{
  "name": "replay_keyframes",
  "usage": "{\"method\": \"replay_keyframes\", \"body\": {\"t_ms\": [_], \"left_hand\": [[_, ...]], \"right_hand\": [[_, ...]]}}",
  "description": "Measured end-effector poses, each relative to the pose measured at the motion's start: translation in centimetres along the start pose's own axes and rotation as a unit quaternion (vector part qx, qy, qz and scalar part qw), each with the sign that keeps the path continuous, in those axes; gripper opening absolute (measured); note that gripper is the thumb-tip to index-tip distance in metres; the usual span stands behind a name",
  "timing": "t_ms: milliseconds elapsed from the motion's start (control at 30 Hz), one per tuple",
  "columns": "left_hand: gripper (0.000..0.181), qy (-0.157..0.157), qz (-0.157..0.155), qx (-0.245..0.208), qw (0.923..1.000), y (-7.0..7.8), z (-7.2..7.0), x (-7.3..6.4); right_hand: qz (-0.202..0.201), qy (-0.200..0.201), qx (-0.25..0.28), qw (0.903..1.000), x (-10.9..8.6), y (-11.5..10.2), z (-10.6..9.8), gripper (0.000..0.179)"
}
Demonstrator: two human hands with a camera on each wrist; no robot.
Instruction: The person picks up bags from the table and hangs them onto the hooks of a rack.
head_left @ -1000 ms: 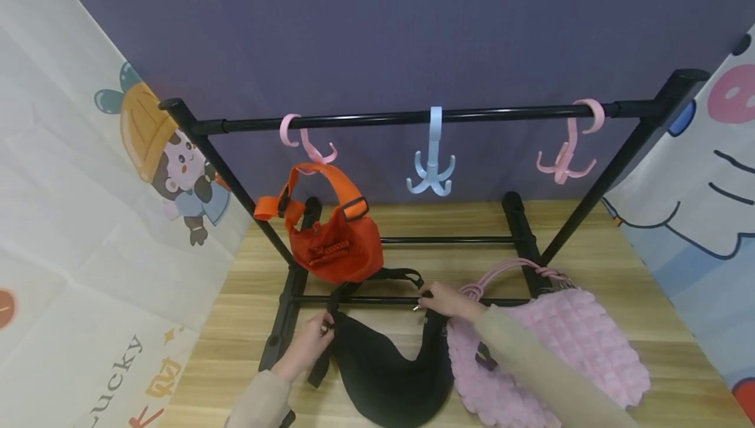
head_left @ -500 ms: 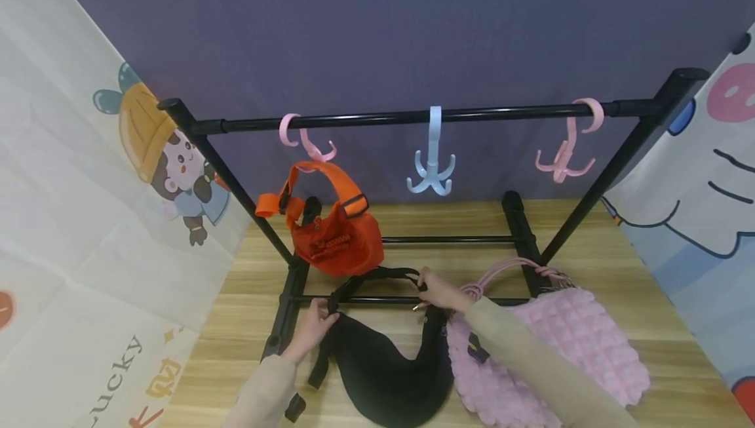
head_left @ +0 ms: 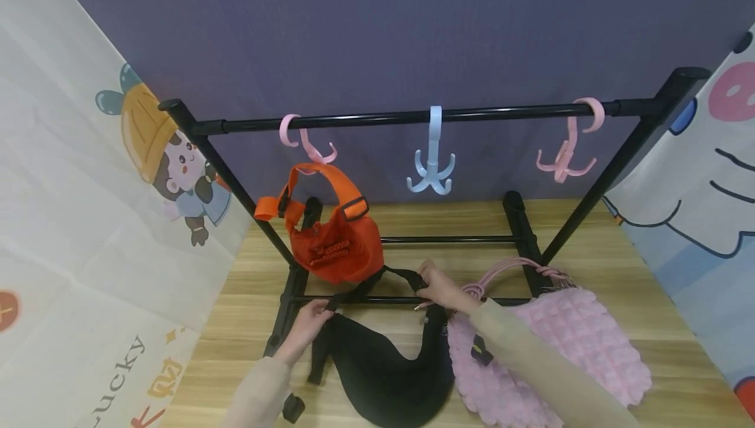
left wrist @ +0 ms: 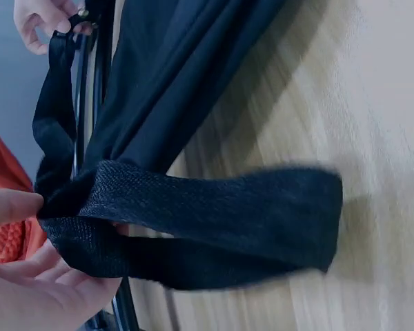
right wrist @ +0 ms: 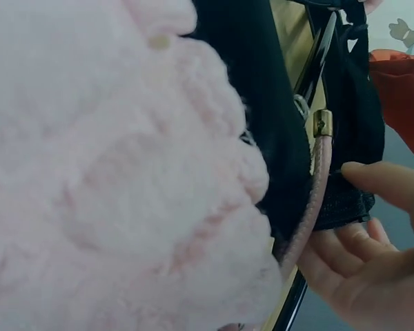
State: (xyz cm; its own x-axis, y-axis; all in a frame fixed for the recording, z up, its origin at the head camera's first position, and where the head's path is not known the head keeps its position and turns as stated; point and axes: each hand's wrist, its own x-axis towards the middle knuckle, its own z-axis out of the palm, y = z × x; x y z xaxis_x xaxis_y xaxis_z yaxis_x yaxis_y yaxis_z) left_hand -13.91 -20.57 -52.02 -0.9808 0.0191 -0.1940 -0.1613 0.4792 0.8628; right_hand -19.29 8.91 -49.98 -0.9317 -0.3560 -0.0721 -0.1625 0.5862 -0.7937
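A black crescent-shaped shoulder bag [head_left: 386,369] lies low in the middle of the head view. My left hand [head_left: 303,331] pinches its black strap at the bag's upper left corner. In the left wrist view a folded loop of strap [left wrist: 214,203] hangs out from that thumb and fingers. On the other side, my right hand [head_left: 442,287] grips the strap near the bag's upper right end. The right wrist view has its thumb and fingers around the black webbing [right wrist: 341,207]. Between the hands the strap sags behind the bag, passing under a red-orange bag [head_left: 339,251].
The orange bag hangs from a pink hook [head_left: 318,153] on a black rack bar [head_left: 366,117]. A blue hook [head_left: 433,159] and another pink hook [head_left: 565,156] hang further right. A puffy pink bag [head_left: 590,343] lies on the wood-grain surface under my right forearm.
My left hand has moved slightly up and changed its hold on the strap. The right hand has risen a little, and the strap between them has shifted. The orange bag swayed slightly.
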Motion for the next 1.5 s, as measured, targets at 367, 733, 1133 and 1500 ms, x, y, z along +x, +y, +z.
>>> {"method": "replay_keyframes", "body": {"t_ms": [367,733,1133,1500], "left_hand": [[0.023,0.013,0.006,-0.026,0.9996,1.5,-1.1,-1.1],[0.024,-0.009,0.044,-0.028,0.9986,3.2,-2.2,-2.0],[0.029,-0.077,0.153,-0.061,0.9833,5.8,-3.7,-2.7],[0.035,-0.09,0.191,-0.052,0.976,7.8,-4.6,-3.2]], "right_hand": [[-0.027,-0.013,0.035,0.9989,-0.6,0.1,-1.1,0.048],[-0.012,-0.02,0.143,0.9894,-1.8,-1.0,-2.1,0.033],[-0.1,0.061,0.101,0.9879,-2.7,-3.1,-4.3,0.018],[-0.098,0.061,0.14,0.9833,-3.9,-5.0,-6.4,0.018]]}}
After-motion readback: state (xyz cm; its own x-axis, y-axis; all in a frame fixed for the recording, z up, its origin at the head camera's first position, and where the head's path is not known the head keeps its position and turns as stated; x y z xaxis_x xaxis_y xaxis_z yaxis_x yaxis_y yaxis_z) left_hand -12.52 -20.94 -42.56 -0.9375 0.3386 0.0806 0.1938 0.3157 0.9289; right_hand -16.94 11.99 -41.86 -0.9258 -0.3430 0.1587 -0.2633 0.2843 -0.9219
